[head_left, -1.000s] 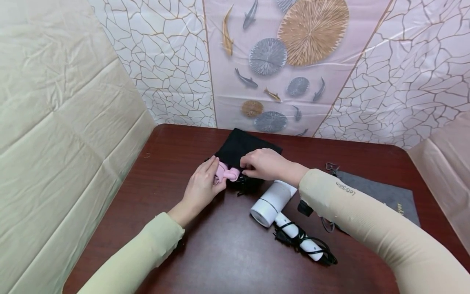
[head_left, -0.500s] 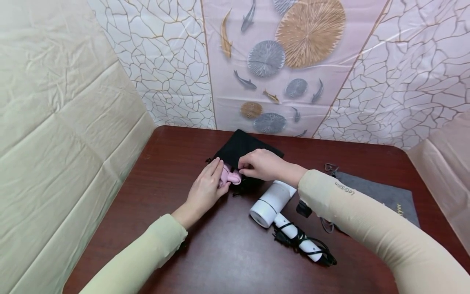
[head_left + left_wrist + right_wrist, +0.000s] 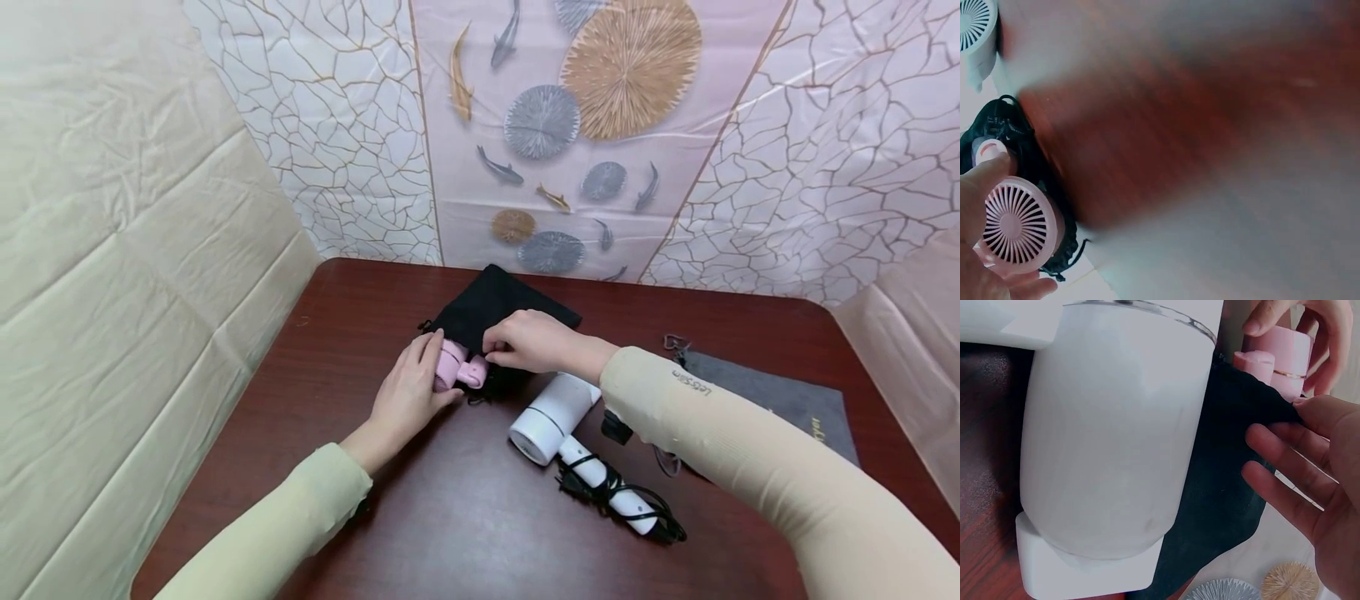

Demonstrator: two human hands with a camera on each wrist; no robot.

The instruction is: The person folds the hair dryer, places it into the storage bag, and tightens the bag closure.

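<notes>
A small pink hair dryer (image 3: 448,365) lies partly inside the mouth of a black drawstring pouch (image 3: 495,304) near the back of the table. My left hand (image 3: 407,379) holds it from the left; in the left wrist view the thumb is on a short pink part (image 3: 991,150) beside the round slotted grille (image 3: 1011,225). With thumb and index finger my right hand (image 3: 1329,469) pinches the pouch's edge at the opening, the other fingers loosely extended along the cloth. The end of the dryer inside the pouch is hidden.
A larger white hair dryer (image 3: 551,421), its black cord wound round the handle (image 3: 588,467), lies in front of the right forearm. Farther right is a grey drawstring pouch (image 3: 787,400), partly covered by the sleeve. A patterned curtain (image 3: 360,167) hangs behind the table.
The left hand and pink dryer went slightly right toward the pouch, then back left and nearer me, showing more of the dryer. The right hand stays at the pouch edge, shifted slightly left.
</notes>
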